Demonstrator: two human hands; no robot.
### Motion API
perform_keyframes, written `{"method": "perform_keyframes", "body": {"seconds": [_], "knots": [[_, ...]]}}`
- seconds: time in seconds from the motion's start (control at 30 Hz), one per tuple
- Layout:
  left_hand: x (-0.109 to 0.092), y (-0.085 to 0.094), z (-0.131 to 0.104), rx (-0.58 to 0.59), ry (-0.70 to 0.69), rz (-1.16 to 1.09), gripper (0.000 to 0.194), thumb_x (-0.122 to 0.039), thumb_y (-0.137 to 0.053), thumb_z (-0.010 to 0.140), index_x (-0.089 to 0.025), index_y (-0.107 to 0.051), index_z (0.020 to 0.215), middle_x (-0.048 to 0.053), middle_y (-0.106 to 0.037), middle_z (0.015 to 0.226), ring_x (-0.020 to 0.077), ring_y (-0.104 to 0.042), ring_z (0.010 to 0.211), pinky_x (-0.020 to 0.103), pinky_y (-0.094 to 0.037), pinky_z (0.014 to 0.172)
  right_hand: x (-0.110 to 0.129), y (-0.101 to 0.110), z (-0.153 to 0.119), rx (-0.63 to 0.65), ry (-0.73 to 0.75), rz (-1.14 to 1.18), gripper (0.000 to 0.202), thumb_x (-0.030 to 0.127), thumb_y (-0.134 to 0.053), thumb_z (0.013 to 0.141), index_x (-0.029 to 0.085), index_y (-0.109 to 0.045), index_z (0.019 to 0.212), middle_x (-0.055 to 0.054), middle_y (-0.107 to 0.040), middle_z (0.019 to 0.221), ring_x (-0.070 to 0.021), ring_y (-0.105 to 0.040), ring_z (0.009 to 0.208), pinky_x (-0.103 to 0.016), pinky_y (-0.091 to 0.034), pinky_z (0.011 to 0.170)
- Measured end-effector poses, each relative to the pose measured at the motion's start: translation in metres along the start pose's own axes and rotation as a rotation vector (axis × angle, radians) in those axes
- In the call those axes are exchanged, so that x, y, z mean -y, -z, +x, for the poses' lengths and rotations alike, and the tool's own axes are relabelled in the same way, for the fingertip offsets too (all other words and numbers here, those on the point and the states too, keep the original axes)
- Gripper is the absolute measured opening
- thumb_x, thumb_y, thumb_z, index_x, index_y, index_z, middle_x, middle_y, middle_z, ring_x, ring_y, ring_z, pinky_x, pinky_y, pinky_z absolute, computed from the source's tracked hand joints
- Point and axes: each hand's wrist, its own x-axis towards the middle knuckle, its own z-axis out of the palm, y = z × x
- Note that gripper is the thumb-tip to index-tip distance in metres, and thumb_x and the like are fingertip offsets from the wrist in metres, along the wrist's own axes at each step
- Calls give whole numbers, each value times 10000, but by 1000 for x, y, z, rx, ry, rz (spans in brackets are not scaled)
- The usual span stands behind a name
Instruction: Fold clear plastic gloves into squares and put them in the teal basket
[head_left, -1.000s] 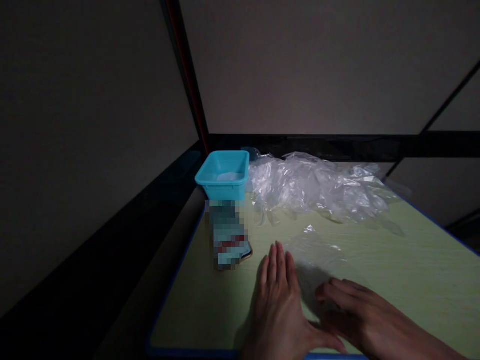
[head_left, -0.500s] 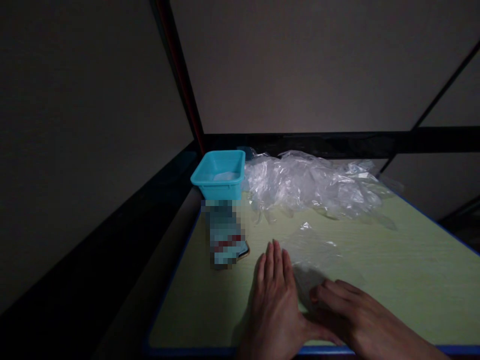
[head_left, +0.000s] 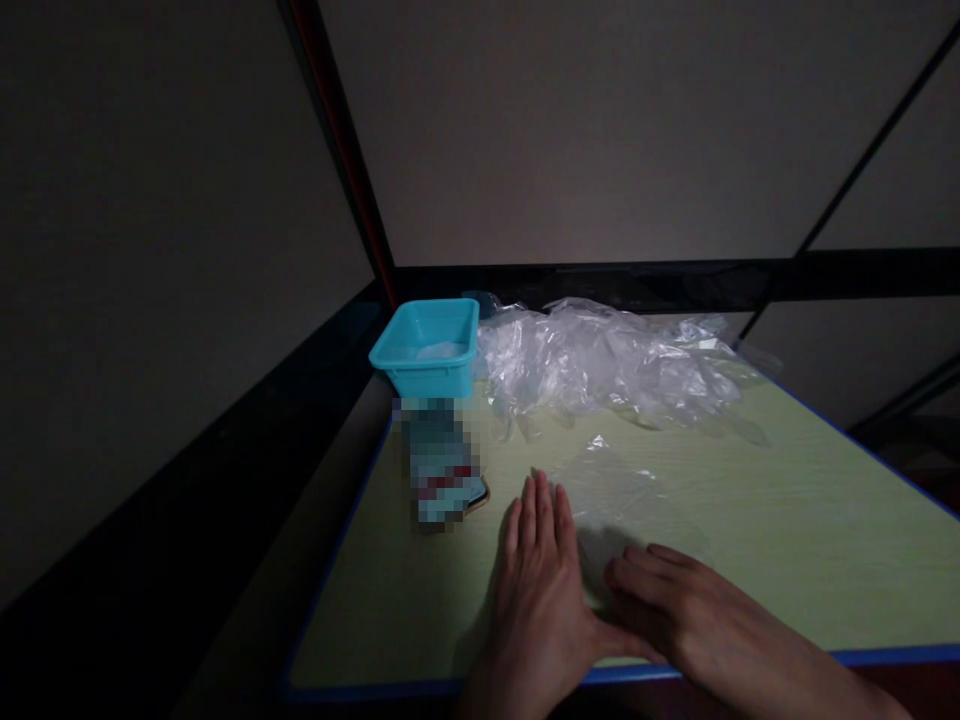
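My left hand (head_left: 541, 590) lies flat near the table's front edge, fingers stretched forward and thumb out to the right, along the left side of a clear plastic bag (head_left: 611, 495). The bag is spread thin on the pale green table (head_left: 765, 510). My right hand (head_left: 664, 600) is on the bag's near right part, its fingers curled and closed. Whatever the right fingertips pinch is hidden beneath them. The left thumb reaches under the right hand.
A heap of crumpled clear plastic bags (head_left: 600, 365) lies along the back. A turquoise basket (head_left: 435, 375) with something whitish inside stands at the back left. In front of it is a phone (head_left: 446, 480), partly pixelated. Walls border the table behind and left.
The view has shifted slightly, so the table and its things appear a little further left. The right fingers have moved slightly nearer to the left hand.
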Motion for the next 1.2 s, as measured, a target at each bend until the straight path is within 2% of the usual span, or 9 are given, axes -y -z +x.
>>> {"method": "perform_keyframes", "body": {"seconds": [0.13,0.3,0.4,0.53,0.67,0.83,1.0,1.2], "knots": [[-1,0,0,10,14,-7,1133,-744,-492,605,0,-182,1401,223,-14,1470,308,1,1356,491,-158,1093,-2,2,1,1,20,1,51,160,-616,813,181,-628,859,-26,-608,862,-180,-543,784,-335,-388,703],[-1,-1,0,2,9,-14,1138,-747,-496,605,-5,-169,1404,218,-16,1474,327,-15,1352,507,-166,1089,-4,1,1,-7,50,3,147,178,-678,765,208,-628,900,-11,-605,830,-183,-539,768,-329,-378,679],[-1,0,0,3,6,-16,1125,-741,-493,616,-9,-163,1405,217,-29,1474,320,-18,1354,505,-169,1090,-5,-1,0,-9,59,-10,111,163,-673,765,190,-633,865,-13,-605,823,-179,-537,760,-329,-379,682],[-3,3,1,24,16,-15,1194,-771,-506,577,23,-155,1396,252,-24,1462,335,-29,1353,516,-190,1081,-6,0,0,-11,71,-35,96,171,-665,775,192,-629,861,-11,-604,841,-183,-531,779,-330,-372,692],[-4,3,2,10,16,-12,1252,-787,-533,547,48,-131,1390,286,-21,1453,356,-54,1350,527,-213,1070,-5,3,1,-27,69,-40,107,176,-654,788,205,-627,887,-2,-604,821,-166,-515,727,-309,-342,619],[-6,1,-2,-22,43,-22,1300,-781,-601,487,9,-127,1404,270,-104,1462,367,-99,1350,522,-242,1064,-5,2,2,-57,74,-24,102,185,-645,796,204,-640,896,-5,-603,804,-158,-515,720,-305,-335,612],[-8,0,-2,-24,69,-15,1366,-736,-695,399,-20,-123,1412,255,-121,1468,374,-113,1348,514,-238,1069,-4,-1,-1,-49,69,-19,64,195,-662,783,201,-626,836,13,-593,772,-162,-534,729,-326,-352,659],[-8,6,3,37,65,-20,1380,-804,-628,397,-12,-132,1412,260,-124,1466,374,-104,1349,517,-212,1078,-4,-4,-2,-64,48,-36,91,192,-665,780,206,-618,856,11,-597,775,-169,-528,721,-333,-345,658]]}}
